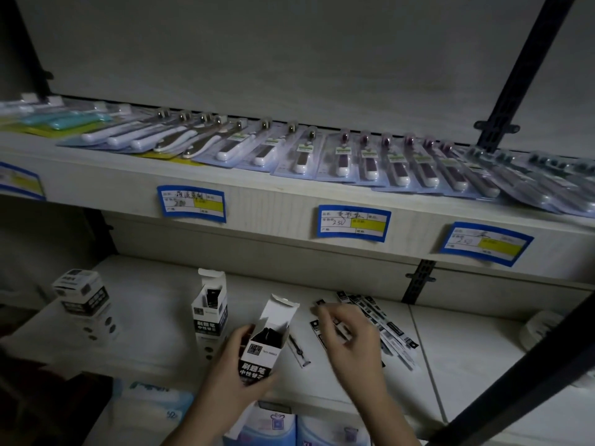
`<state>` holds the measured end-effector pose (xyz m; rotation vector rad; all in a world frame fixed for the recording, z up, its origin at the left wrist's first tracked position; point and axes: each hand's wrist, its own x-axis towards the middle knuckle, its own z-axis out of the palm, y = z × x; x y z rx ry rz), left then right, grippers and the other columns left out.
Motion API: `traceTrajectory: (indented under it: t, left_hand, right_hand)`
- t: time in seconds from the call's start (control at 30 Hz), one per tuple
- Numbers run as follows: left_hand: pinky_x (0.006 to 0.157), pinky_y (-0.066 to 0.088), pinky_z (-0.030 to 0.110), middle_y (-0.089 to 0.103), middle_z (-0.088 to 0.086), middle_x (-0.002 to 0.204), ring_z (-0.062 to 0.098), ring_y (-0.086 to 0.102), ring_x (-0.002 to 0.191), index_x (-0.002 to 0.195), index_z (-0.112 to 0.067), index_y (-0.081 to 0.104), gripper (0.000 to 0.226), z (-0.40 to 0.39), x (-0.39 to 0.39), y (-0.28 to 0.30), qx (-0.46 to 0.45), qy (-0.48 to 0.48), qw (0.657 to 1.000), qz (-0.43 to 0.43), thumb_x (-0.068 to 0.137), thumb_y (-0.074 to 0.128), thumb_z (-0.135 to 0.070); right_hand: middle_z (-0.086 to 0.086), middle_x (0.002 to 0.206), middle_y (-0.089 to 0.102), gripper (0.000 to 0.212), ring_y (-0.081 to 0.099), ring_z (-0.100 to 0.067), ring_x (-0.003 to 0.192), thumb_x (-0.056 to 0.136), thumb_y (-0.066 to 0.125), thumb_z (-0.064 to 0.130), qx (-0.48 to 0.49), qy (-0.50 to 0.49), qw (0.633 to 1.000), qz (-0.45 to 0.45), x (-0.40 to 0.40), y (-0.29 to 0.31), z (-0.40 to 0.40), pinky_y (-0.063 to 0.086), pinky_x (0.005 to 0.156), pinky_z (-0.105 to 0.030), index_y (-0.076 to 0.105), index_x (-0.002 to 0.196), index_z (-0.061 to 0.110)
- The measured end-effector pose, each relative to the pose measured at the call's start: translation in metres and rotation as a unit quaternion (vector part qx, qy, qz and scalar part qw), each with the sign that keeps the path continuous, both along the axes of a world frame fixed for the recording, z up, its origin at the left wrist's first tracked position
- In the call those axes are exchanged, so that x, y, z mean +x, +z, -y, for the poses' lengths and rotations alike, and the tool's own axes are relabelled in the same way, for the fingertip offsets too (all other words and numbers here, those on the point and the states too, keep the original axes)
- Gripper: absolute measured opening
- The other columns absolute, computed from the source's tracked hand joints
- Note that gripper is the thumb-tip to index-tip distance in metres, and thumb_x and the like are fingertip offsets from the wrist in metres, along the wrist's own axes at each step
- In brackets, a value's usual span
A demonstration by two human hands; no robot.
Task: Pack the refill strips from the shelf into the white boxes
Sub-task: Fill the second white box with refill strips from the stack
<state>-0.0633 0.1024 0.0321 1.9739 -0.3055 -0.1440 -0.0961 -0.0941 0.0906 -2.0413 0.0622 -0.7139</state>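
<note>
My left hand (230, 368) grips an open white box (267, 341) with black print, tilted, flap up, dark refill strips inside. My right hand (349, 333) hovers over the loose refill strips (386, 326) fanned out on the lower shelf, fingers curled near one strip end (320, 303); whether it pinches the strip is unclear. A single strip (299, 350) lies between the hands. A second open white box (210, 309) stands upright to the left with strips in it. A closed box (84, 297) stands at the far left.
The upper shelf (289, 201) carries rows of blister-packed tools (370, 159) and blue price labels (352, 223). A dark bracket (418, 281) sits at the back of the lower shelf. Blue packages (273, 426) lie below the shelf edge. A white round object (541, 329) rests at right.
</note>
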Motion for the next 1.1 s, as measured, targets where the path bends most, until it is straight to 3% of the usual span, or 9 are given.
traceTrajectory:
  t: [0.1, 0.2, 0.33, 0.47, 0.53, 0.73, 0.9, 1.03, 1.1]
  left_hand:
    - [0.081, 0.055, 0.023, 0.065, -0.009, 0.111, 0.005, 0.066, 0.094, 0.124, -0.037, 0.046, 0.076, -0.001, -0.001, 0.003, -0.001, 0.005, 1.0, 0.007, 0.062, 0.088, -0.019]
    - [0.081, 0.057, 0.026, 0.064, -0.011, 0.11, 0.006, 0.066, 0.094, 0.119, -0.041, 0.043, 0.075, -0.004, -0.001, 0.005, -0.005, 0.004, 1.0, -0.001, 0.063, 0.087, -0.018]
    - [0.082, 0.059, 0.036, 0.065, -0.012, 0.108, 0.01, 0.066, 0.096, 0.113, -0.052, 0.043, 0.073, -0.009, -0.002, 0.003, -0.003, 0.012, 1.0, -0.001, 0.056, 0.085, -0.033]
    - [0.083, 0.059, 0.037, 0.065, -0.011, 0.108, 0.01, 0.066, 0.096, 0.112, -0.055, 0.042, 0.074, -0.012, -0.001, 0.002, -0.003, 0.01, 1.0, -0.005, 0.058, 0.086, -0.03]
    - [0.083, 0.059, 0.036, 0.065, -0.011, 0.108, 0.009, 0.066, 0.097, 0.112, -0.054, 0.041, 0.075, -0.014, 0.0, 0.002, -0.001, 0.008, 1.0, -0.004, 0.059, 0.087, -0.028]
    - [0.083, 0.059, 0.036, 0.066, -0.011, 0.108, 0.009, 0.066, 0.097, 0.115, -0.053, 0.04, 0.077, -0.016, 0.001, 0.002, -0.001, 0.004, 1.0, -0.011, 0.062, 0.087, -0.021]
    - [0.083, 0.058, 0.037, 0.068, -0.01, 0.104, 0.009, 0.067, 0.095, 0.115, -0.048, 0.044, 0.074, -0.018, 0.003, 0.001, 0.003, 0.005, 1.0, -0.02, 0.059, 0.086, -0.026]
    - [0.082, 0.059, 0.036, 0.069, -0.008, 0.102, 0.008, 0.068, 0.093, 0.113, -0.044, 0.046, 0.071, -0.014, 0.004, 0.002, 0.007, 0.003, 1.0, -0.019, 0.06, 0.087, -0.021]
    - [0.08, 0.059, 0.036, 0.069, -0.009, 0.1, 0.008, 0.068, 0.091, 0.113, -0.043, 0.047, 0.07, -0.012, 0.004, 0.002, 0.012, 0.006, 1.0, -0.016, 0.057, 0.086, -0.026]
  right_hand:
    - [0.012, 0.075, 0.066, 0.013, 0.061, 0.001, 0.07, 0.091, 0.061, 0.013, -0.043, -0.07, 0.985, -0.152, 0.023, -0.046, 0.034, 0.047, 0.065, -0.012, 0.068, 0.082, 0.018]
    - [0.002, 0.08, 0.062, 0.006, 0.056, -0.013, 0.072, 0.091, 0.058, 0.015, -0.131, -0.08, 0.94, -0.303, 0.04, -0.097, 0.059, 0.048, 0.067, -0.026, 0.06, 0.086, 0.016]
    - [-0.001, 0.08, 0.052, 0.024, 0.049, -0.017, 0.074, 0.091, 0.053, 0.016, -0.185, -0.081, 0.883, -0.423, 0.049, -0.135, 0.066, 0.041, 0.065, -0.029, 0.041, 0.071, 0.02]
    - [0.0, 0.087, 0.056, 0.009, 0.049, -0.013, 0.073, 0.091, 0.06, 0.02, -0.177, -0.089, 0.882, -0.429, 0.053, -0.139, 0.06, 0.041, 0.064, -0.024, 0.052, 0.091, 0.017]
    - [-0.001, 0.09, 0.056, 0.014, 0.051, -0.013, 0.076, 0.091, 0.062, 0.019, -0.149, -0.075, 0.882, -0.44, 0.056, -0.137, 0.057, 0.039, 0.064, -0.021, 0.055, 0.101, 0.012]
    - [0.0, 0.093, 0.059, 0.013, 0.058, -0.014, 0.086, 0.089, 0.061, 0.017, -0.168, -0.008, 0.864, -0.475, 0.056, -0.132, 0.058, 0.049, 0.073, -0.024, 0.053, 0.082, 0.024]
    - [-0.002, 0.103, 0.056, 0.015, 0.058, -0.018, 0.094, 0.088, 0.052, 0.007, -0.237, 0.004, 0.831, -0.504, 0.046, -0.13, 0.054, 0.05, 0.082, -0.029, 0.051, 0.1, 0.017]
    - [-0.002, 0.099, 0.064, 0.014, 0.062, -0.017, 0.089, 0.088, 0.053, 0.009, -0.188, 0.011, 0.874, -0.447, 0.036, -0.114, 0.048, 0.055, 0.078, -0.031, 0.053, 0.091, 0.022]
    - [0.0, 0.096, 0.066, 0.015, 0.062, -0.012, 0.083, 0.088, 0.057, 0.008, -0.142, 0.016, 0.909, -0.392, 0.031, -0.092, 0.043, 0.054, 0.071, -0.022, 0.055, 0.092, 0.022]
